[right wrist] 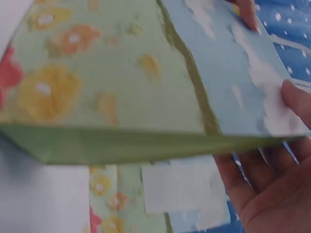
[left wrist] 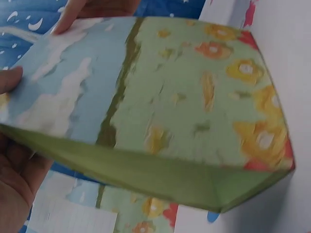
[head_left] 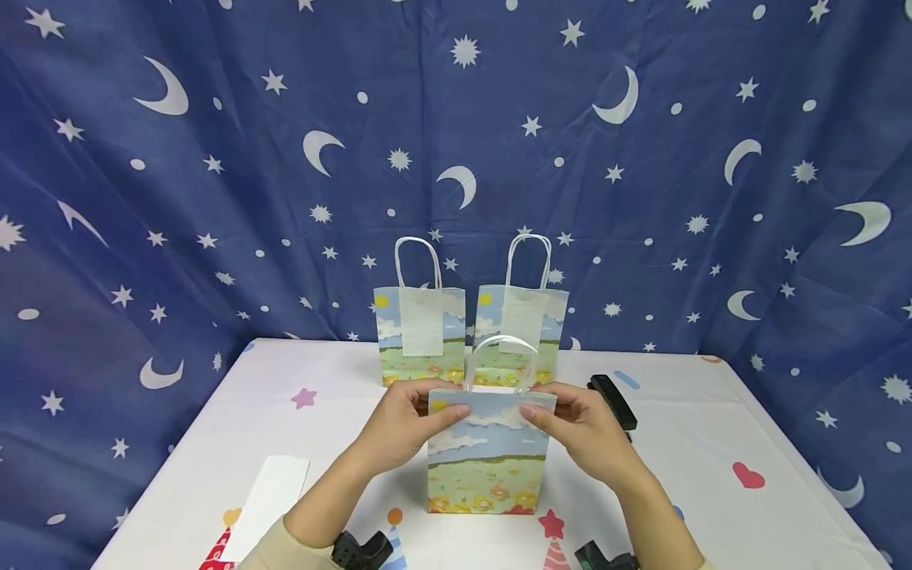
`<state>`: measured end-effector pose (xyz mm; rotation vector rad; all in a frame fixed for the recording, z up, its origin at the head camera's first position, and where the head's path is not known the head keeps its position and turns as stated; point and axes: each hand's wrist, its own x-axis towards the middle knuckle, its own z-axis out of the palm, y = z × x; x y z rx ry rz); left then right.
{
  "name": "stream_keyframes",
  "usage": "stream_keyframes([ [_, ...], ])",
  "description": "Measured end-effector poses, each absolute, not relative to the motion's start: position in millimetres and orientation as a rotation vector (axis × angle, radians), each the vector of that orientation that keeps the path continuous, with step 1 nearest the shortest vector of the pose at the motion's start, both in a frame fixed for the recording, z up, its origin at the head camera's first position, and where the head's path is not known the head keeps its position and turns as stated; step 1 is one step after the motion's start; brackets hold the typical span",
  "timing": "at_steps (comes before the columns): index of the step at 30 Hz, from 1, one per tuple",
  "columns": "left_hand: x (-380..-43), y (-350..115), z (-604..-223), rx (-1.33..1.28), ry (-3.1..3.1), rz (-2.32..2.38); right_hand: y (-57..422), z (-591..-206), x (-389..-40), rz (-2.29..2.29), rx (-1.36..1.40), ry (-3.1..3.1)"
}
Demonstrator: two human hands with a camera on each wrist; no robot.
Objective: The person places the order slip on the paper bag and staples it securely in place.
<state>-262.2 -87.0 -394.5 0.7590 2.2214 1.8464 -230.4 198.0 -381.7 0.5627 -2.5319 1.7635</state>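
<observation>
A paper gift bag (head_left: pixel 492 467) painted with sky, clouds and a flower meadow stands upright at the table's near middle, its white handles raised. My left hand (head_left: pixel 402 419) pinches its upper left edge, thumb on the front and fingers behind. On the opposite upper edge, my right hand (head_left: pixel 587 431) grips in the same way. Both wrist views show the bag's painted front and a green side panel, with the left thumb (left wrist: pixel 10 80) and the right thumb (right wrist: pixel 297 102) lying on the sky part. The fingers behind the bag are partly hidden.
Two matching bags stand behind, a left one (head_left: pixel 388 348) and a right one (head_left: pixel 488 340), each with a white card on its front. A black stapler-like object (head_left: pixel 614 402) lies past my right hand. White paper (head_left: pixel 267 503) lies at left. A starry blue curtain (head_left: pixel 427 119) backs the table.
</observation>
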Motion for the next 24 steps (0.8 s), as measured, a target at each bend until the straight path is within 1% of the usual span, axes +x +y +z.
stream_keyframes([
  [10,-247,-70,-394,0.739,2.236,1.957,165,-388,-223,1.958,0.445,-2.303],
  [18,-245,-66,-395,0.725,2.256,2.016,157,-390,-219,2.001,0.394,-2.224],
  [24,-250,-68,-398,0.723,2.261,2.022,154,-391,-222,1.982,0.345,-2.24],
])
